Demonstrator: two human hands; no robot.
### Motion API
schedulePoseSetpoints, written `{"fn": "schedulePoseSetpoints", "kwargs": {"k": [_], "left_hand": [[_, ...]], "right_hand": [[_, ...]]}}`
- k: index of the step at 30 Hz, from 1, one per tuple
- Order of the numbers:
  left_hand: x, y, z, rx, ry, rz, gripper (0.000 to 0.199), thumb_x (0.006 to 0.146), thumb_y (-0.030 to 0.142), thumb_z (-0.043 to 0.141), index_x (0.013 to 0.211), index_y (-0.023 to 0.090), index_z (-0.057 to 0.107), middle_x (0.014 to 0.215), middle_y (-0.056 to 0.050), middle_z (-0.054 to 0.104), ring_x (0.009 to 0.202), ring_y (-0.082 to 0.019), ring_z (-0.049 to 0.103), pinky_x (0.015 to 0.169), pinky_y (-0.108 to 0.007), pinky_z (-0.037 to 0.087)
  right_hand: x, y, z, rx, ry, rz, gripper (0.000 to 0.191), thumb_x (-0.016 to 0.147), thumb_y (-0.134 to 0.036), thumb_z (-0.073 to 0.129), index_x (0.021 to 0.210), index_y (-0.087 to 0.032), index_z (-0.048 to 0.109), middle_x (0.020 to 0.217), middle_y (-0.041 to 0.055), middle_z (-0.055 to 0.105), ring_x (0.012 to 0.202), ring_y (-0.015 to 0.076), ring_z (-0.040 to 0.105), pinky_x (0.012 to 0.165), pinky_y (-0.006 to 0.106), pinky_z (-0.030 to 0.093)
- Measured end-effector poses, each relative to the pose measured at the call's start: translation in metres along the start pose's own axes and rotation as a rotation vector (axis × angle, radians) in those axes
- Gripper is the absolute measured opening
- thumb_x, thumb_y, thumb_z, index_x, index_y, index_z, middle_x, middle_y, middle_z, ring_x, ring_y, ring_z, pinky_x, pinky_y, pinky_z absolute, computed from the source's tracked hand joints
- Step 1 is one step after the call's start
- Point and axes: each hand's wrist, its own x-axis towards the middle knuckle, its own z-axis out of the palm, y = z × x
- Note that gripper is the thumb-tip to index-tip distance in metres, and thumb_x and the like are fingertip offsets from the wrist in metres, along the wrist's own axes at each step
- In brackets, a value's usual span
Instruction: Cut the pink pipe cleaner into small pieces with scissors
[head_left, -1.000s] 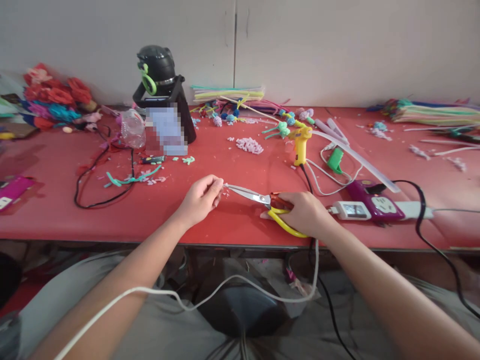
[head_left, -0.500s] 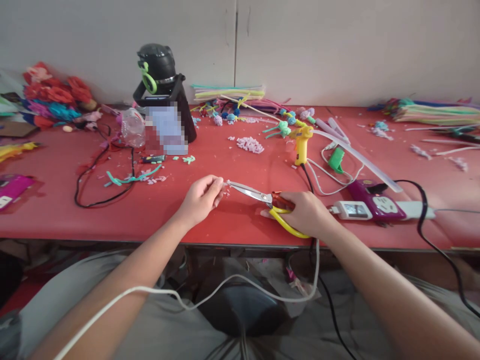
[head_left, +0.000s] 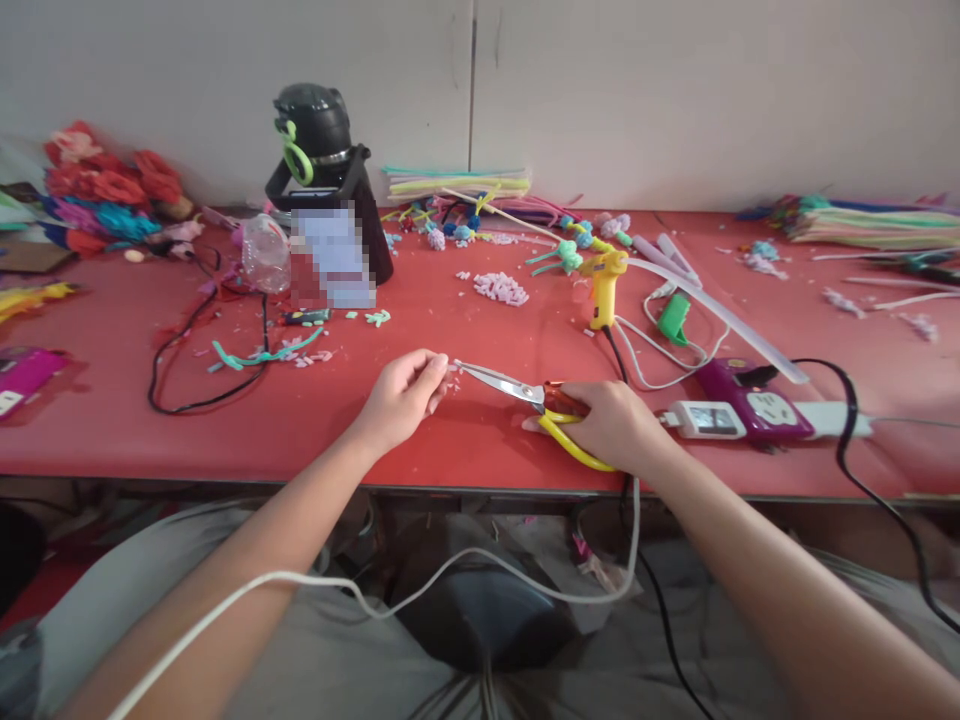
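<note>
My left hand (head_left: 405, 392) pinches a tiny lilac piece (head_left: 452, 367), seemingly pipe cleaner, between thumb and fingertips; most of it is hidden. In my right hand (head_left: 611, 420) is a pair of scissors (head_left: 510, 386) with yellow and orange handles. Their blades point left and lie nearly together, with the tips at the lilac piece. A few small lilac bits lie on the red tabletop (head_left: 450, 455) just below the tips. Farther back sits a small heap of cut lilac pieces (head_left: 500, 289).
A yellow glue gun (head_left: 602, 288) with a long glue stick stands beyond my right hand. Right of that hand lies a purple power strip (head_left: 765, 410) with cords. A black bottle (head_left: 367, 230) stands behind a phone (head_left: 330, 255). Pipe cleaner bundles (head_left: 870, 222) lie at the back.
The scissor blades have come slightly closer together, and my right hand has closed a little on the handles. My left hand has stayed in place.
</note>
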Motion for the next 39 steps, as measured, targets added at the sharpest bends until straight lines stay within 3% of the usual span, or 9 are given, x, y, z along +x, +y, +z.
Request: {"fn": "schedulePoseSetpoints", "kwargs": {"k": [11, 30, 39], "left_hand": [[-0.0002, 0.0034, 0.0051, -0.007, 0.091, 0.011, 0.037, 0.099, 0.034, 0.046, 0.066, 0.019, 0.042, 0.056, 0.005, 0.039, 0.044, -0.006, 0.039, 0.043, -0.021, 0.032], [-0.0013, 0.0047, 0.0065, -0.028, 0.071, 0.004, 0.035, 0.098, 0.034, 0.049, 0.068, 0.017, 0.049, 0.058, 0.004, 0.043, 0.045, -0.005, 0.04, 0.042, -0.02, 0.031], [0.0003, -0.0024, 0.0067, 0.009, 0.096, 0.024, 0.039, 0.099, 0.038, 0.047, 0.065, 0.019, 0.039, 0.056, 0.005, 0.036, 0.047, -0.006, 0.033, 0.043, -0.021, 0.027]], "right_hand": [[-0.0039, 0.001, -0.0005, 0.014, 0.008, -0.031, 0.063, 0.068, -0.083, 0.06, 0.06, -0.022, 0.042, 0.055, -0.0022, 0.043, 0.053, 0.0113, 0.028, 0.051, 0.026, 0.024], [-0.0003, -0.0003, 0.0026, -0.072, 0.019, -0.015, 0.068, 0.068, -0.088, 0.051, 0.057, -0.022, 0.042, 0.055, -0.0004, 0.046, 0.051, 0.0109, 0.03, 0.05, 0.027, 0.023], [-0.0043, 0.001, 0.0004, 0.016, 0.003, -0.015, 0.065, 0.067, -0.084, 0.059, 0.06, -0.022, 0.041, 0.055, -0.0026, 0.043, 0.054, 0.0114, 0.029, 0.051, 0.026, 0.024]]}}
